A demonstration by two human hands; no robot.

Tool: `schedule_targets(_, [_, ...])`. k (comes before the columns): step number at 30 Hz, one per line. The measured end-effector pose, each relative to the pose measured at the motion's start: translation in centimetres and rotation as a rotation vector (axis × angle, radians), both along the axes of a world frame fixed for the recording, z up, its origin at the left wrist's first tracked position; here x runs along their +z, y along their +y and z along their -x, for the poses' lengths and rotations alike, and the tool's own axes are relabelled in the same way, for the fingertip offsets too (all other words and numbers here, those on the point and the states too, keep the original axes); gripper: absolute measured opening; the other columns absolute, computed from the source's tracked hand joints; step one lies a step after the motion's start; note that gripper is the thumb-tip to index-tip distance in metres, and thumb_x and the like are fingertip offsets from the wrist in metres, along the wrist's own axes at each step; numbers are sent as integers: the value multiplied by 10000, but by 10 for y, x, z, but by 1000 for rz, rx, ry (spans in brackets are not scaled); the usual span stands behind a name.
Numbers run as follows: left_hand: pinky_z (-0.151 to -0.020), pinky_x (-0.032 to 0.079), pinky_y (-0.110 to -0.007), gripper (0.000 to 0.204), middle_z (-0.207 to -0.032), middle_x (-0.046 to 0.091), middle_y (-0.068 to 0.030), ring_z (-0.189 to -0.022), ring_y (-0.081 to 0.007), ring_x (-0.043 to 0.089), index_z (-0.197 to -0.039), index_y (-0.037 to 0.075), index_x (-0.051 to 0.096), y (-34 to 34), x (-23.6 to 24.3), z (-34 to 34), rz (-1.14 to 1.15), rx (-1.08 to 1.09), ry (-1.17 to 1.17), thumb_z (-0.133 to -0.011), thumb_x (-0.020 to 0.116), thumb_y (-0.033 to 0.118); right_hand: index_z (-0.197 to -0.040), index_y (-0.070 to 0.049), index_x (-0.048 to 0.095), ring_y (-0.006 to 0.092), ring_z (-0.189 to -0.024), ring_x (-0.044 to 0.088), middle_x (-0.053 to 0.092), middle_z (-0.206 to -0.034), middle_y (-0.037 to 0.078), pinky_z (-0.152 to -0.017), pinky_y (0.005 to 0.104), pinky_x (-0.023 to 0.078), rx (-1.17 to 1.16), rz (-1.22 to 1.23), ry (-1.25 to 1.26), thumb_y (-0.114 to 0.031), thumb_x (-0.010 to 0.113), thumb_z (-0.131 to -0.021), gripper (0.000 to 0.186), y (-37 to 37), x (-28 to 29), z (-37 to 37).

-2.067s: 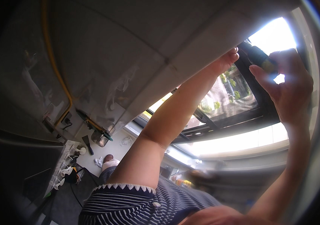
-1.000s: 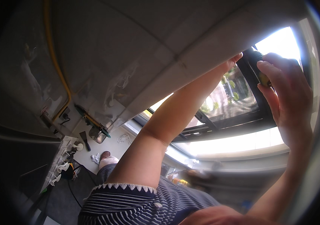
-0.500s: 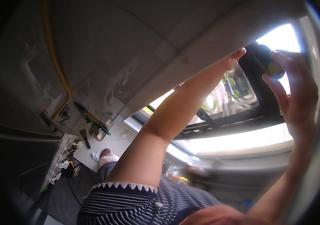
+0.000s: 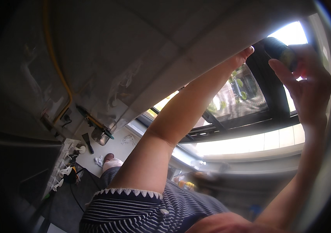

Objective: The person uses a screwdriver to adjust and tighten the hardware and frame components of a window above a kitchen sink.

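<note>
My left arm reaches up across the picture to a dark window frame (image 4: 278, 105) with an insect screen (image 4: 243, 91). My left hand (image 4: 245, 55) is at the frame's upper part, its thumb tip showing and the other fingers hidden, so its grip is unclear. At the right, my right hand (image 4: 311, 85) is closed around a dark, thick, rounded tool handle (image 4: 280, 50) with a yellowish patch. The handle is held close to the frame's upper corner, against bright light. Its working end cannot be made out.
A pale overhanging panel (image 4: 161, 89) fills the upper left, with a yellow cable (image 4: 53, 50) along it. On a white surface at lower left lie a dark scraper (image 4: 88, 143) and a green-and-orange tool (image 4: 95, 123). Small white parts (image 4: 62, 171) stand in a row nearby.
My right hand has turned, and its fingers have curled further around the dark handle, which has rotated slightly. My left hand stays at the frame.
</note>
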State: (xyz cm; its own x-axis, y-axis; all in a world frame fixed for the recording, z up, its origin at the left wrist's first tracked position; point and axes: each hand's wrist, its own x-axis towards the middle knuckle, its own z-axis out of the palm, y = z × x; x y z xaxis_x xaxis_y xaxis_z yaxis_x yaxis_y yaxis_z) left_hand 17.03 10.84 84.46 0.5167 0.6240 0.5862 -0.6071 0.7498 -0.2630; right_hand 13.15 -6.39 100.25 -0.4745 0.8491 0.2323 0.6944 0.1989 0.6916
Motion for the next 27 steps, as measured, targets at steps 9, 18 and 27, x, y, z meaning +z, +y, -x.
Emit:
schedule_targets(9, [-467,444,-226,175,-562,530,-6,-473,-83,506,-831,66,591,12,-8,-4,20,-7,120,-898,542,219,-1026,-71,556,215,-924,610,589,-955,135,-735,276,538,219,56,-192,-23,768,-662,424,-3,-9,23])
schedule_targets(18, [-467,437,-245,179,-565,543,-17,-469,-96,507,-819,64,586,16,-8,-4,16,-24,59,-899,541,217,-906,-71,569,230,-861,635,611,-959,105,-647,274,533,151,-47,-73,-184,777,-686,323,-1,-5,18])
schedule_targets(27, [-471,435,-281,193,-606,568,-19,-501,-113,545,-776,81,549,15,-8,-11,-23,1,-45,-907,527,221,-960,-71,571,191,-688,634,624,-776,77,-601,253,507,148,-40,-94,-119,745,-722,299,8,2,3])
